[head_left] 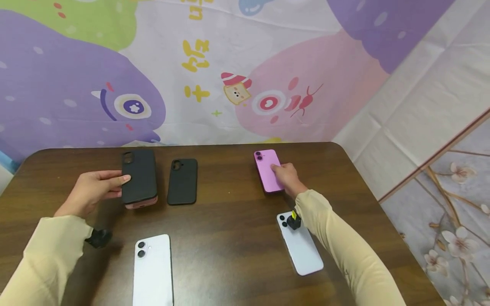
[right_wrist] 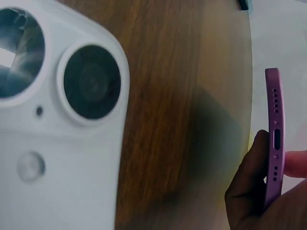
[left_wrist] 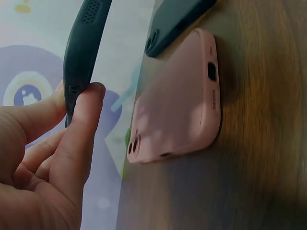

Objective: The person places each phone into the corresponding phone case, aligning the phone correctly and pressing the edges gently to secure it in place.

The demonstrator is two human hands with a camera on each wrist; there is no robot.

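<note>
My left hand [head_left: 92, 189] pinches a black phone case [head_left: 142, 180] by its edge, thumb on the back. The left wrist view shows this case [left_wrist: 85, 48] raised off the table, apart from a pink phone case [left_wrist: 172, 105] lying there. In the head view only a strip of the pink case [head_left: 142, 204] shows below it. A second black phone case [head_left: 183, 182] lies just to the right. My right hand [head_left: 289, 176] grips a pink-purple smartphone [head_left: 268, 170] by its edge, thumb on its back. The right wrist view shows the phone's port end [right_wrist: 275, 139], lifted from the table.
A white smartphone [head_left: 152, 272] lies camera side up at the front left. Another white smartphone [head_left: 300, 246], with several lenses, lies under my right wrist. The brown table [head_left: 229, 238] ends against a printed cloth [head_left: 199, 119] at the back. A pale panel [head_left: 417, 97] stands at the right.
</note>
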